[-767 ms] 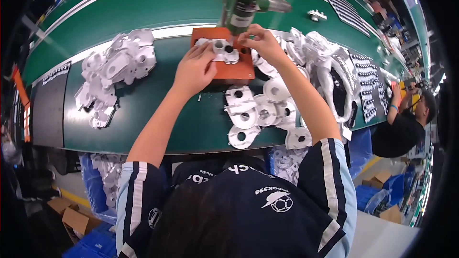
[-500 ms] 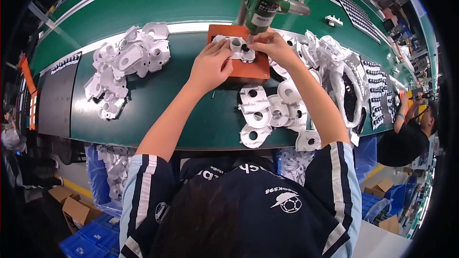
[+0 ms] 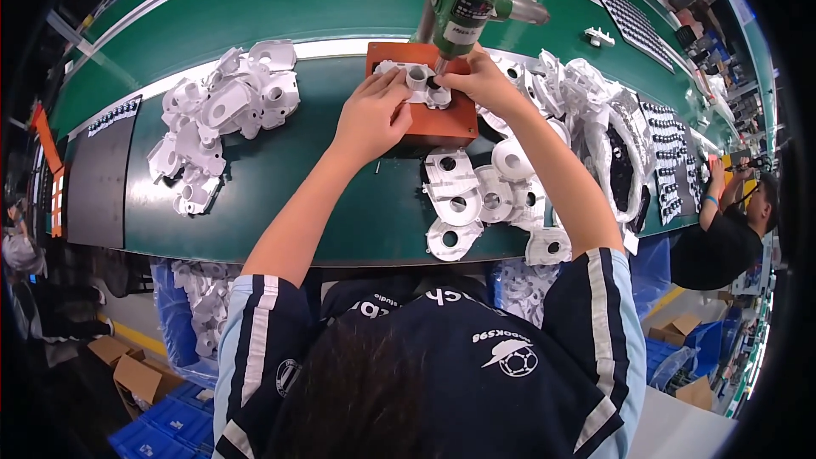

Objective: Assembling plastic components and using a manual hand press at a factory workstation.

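Lying crosswise on the orange block [image 3: 460, 121], the white part [image 3: 417, 85] sits between the left hand [image 3: 372, 115], touching its left end, and the right hand [image 3: 486, 85], nearer the black piece [image 3: 433, 82]; neither grip is discernible.

It's green across the surface [image 3: 272, 183], orange-red on the block [image 3: 448, 124], white on the casing [image 3: 439, 99], green on the press [image 3: 450, 2], navy shirt [image 3: 463, 399], white sleeve stripes [image 3: 603, 323]!

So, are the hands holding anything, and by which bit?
The left hand rests on the left end of the white part. The right hand is at the black piece; I can't tell whether either hand grips.
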`<state>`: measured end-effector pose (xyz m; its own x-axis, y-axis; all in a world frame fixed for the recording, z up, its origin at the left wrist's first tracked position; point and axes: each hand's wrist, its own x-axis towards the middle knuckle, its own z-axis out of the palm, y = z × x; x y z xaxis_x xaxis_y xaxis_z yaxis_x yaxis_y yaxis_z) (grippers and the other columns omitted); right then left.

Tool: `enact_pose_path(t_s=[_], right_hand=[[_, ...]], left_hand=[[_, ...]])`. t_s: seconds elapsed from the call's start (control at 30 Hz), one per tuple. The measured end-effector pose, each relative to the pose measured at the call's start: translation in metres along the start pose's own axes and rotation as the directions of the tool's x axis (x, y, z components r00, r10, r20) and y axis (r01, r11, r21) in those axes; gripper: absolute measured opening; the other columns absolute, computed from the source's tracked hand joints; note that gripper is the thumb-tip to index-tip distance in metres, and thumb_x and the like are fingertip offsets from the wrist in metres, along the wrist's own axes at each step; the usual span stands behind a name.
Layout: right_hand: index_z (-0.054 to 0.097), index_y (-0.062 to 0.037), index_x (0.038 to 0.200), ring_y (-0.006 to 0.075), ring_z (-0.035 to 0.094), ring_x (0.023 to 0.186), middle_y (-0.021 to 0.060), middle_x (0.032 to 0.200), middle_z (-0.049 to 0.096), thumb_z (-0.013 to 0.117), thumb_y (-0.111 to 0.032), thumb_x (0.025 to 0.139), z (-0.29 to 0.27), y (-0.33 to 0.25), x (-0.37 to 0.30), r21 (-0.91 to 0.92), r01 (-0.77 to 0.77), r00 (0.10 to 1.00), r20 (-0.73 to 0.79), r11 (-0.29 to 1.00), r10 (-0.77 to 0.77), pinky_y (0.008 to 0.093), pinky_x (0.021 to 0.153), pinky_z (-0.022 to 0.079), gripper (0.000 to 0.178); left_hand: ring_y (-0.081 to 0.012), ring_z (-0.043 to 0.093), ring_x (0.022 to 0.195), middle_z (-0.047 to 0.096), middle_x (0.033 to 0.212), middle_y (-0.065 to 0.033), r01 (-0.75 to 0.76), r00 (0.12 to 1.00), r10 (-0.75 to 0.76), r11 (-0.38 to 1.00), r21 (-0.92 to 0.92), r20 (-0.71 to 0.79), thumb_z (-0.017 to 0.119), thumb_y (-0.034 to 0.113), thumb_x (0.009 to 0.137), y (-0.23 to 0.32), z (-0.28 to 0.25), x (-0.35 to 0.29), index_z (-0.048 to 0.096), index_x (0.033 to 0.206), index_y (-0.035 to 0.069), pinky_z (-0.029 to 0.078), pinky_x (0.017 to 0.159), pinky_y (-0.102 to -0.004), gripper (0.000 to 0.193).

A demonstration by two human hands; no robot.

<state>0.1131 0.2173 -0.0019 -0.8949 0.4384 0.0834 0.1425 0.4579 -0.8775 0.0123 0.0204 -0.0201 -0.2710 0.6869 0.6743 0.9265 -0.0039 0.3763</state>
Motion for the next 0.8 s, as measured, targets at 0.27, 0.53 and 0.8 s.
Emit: enact_pose_path(t_s=[0.27,0.53,0.8], right_hand=[[0.050,-0.0042,0.122,0.0145,0.052,0.085,0.0084,0.114,0.053,0.071,-0.017,0.076,-0.064,-0.014,0.004,-0.203,-0.120,0.985,-0.149,0.972,0.091,0.0286,0.078,0.042,0.053],[0.054,-0.0005,0.116,0.0156,0.054,0.094,0.0063,0.099,0.058,0.047,-0.016,0.086,-0.167,-0.071,0.067,-0.068,0.003,0.882,-0.470,0.998,-0.034,0.0309,0.086,0.042,0.034],[0.059,-0.0099,0.095,0.0099,0.049,0.067,-0.0011,0.076,0.055,0.051,-0.019,0.088,-0.183,-0.091,0.187,0.236,0.424,0.899,-0.227,0.874,-0.375,0.0267,0.058,0.040,0.014]], left_hand=[[-0.0294,0.055,0.109,0.060,0.112,-0.0164,0.025,0.999,-0.026,0.999,0.039,0.037,0.060,0.016,0.076,0.006,-0.006,0.002,0.059,0.102,0.005,0.042,0.096,-0.0399,0.028],[-0.0332,0.056,0.099,0.056,0.106,-0.0209,-0.093,0.978,0.045,0.969,0.230,0.206,0.066,0.040,0.075,0.018,-0.008,0.016,0.052,0.119,0.018,0.045,0.087,-0.0397,0.051],[-0.0349,0.048,0.110,0.056,0.110,-0.0205,-0.023,0.978,-0.022,0.977,0.211,0.209,0.068,0.035,0.073,0.024,-0.009,0.012,0.056,0.114,0.017,0.038,0.096,-0.0410,0.046]])
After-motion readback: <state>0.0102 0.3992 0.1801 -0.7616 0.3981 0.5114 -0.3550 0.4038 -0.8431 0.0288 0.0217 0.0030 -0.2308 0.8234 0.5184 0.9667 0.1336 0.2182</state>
